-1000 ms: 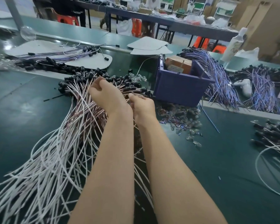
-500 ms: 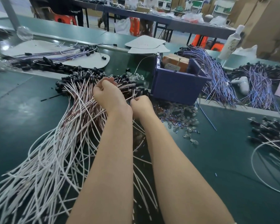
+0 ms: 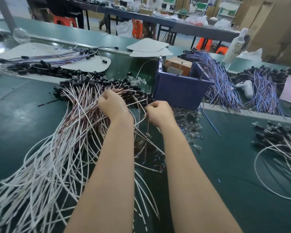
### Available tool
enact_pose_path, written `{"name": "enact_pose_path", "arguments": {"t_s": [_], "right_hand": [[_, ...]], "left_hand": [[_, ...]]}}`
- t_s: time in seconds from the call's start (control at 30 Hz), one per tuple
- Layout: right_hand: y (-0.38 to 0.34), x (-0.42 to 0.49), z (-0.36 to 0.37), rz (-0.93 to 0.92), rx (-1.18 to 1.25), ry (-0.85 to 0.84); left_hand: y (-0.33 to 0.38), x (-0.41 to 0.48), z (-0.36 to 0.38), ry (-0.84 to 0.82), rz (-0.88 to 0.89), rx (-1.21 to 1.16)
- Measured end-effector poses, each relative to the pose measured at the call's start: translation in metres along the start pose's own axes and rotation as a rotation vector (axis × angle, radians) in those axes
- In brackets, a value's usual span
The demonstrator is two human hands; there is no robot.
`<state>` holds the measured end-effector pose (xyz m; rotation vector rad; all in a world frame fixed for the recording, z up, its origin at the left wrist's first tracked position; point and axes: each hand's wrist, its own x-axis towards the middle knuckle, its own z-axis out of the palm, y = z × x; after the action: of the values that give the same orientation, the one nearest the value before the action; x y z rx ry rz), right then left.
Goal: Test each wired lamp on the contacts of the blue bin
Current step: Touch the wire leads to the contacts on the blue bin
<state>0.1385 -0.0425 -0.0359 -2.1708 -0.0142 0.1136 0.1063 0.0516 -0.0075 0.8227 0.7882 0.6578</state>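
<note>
Wired lamps (image 3: 71, 105): heaped on the tabletop (image 3: 15, 125), black heads laid away, white leads trailed toward the person.
Left hand (image 3: 113, 105): fingers are curled into the heap's wires.
Right hand (image 3: 160, 111): a single lamp wire (image 3: 147, 125) is pinched, hung downward; the nearer hand to the bin.
Blue bin (image 3: 180, 93): set just beyond and rightward; contacts cannot be made out.

Both forearms outstretched, left hand (image 3: 113, 105) in a fist around wires (image 3: 84, 106), right hand (image 3: 159, 112) pinched on one wire (image 3: 147, 128).
</note>
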Motion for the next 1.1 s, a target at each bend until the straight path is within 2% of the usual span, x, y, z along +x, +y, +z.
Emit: {"name": "enact_pose_path", "arguments": {"t_s": [0.07, 0.13, 0.2, 0.27, 0.3, 0.37, 0.47, 0.6, 0.73, 0.83, 0.9, 1.0, 1.1], "right_hand": [[-0.001, -0.002, 0.002, 0.026, 0.190, -0.007], [-0.005, -0.005, 0.004, 0.038, 0.402, -0.012], [-0.008, -0.007, 0.003, 0.022, 0.544, -0.047], [-0.009, -0.009, 0.002, -0.010, 0.601, -0.074], [-0.008, -0.010, 0.000, -0.032, 0.596, -0.073], [-0.006, -0.012, -0.004, -0.086, 0.594, -0.046], [-0.005, -0.014, -0.013, -0.134, 0.758, 0.001], [-0.006, -0.019, -0.038, -0.112, 1.145, 0.081], [0.001, -0.028, -0.079, -0.062, 1.447, 0.282], [0.015, -0.038, -0.115, -0.104, 1.615, 0.451], [0.028, -0.044, -0.135, -0.156, 1.577, 0.507], [0.050, -0.050, -0.145, -0.214, 1.104, 0.453], [0.070, -0.046, -0.135, -0.198, 0.743, 0.391]], "left_hand": [[-0.001, -0.001, -0.002, -0.027, 0.016, 0.030], [-0.001, -0.002, -0.003, -0.138, 0.013, 0.177], [-0.001, -0.005, -0.001, -0.323, 0.037, 0.468], [-0.004, -0.008, 0.003, -0.473, 0.163, 0.880], [-0.005, -0.010, 0.004, -0.498, 0.253, 1.062], [-0.003, -0.017, 0.006, -0.522, 0.389, 1.244], [0.008, -0.027, 0.008, -0.576, 0.466, 1.357], [0.023, -0.050, 0.015, -0.791, 0.497, 1.422], [0.013, -0.071, 0.026, -1.055, 0.565, 1.466], [-0.004, -0.084, 0.033, -1.218, 0.539, 1.373], [-0.017, -0.095, 0.040, -1.248, 0.538, 1.231], [-0.038, -0.111, 0.051, -1.299, 0.501, 1.003], [-0.062, -0.110, 0.053, -1.268, 0.484, 0.974]]}}
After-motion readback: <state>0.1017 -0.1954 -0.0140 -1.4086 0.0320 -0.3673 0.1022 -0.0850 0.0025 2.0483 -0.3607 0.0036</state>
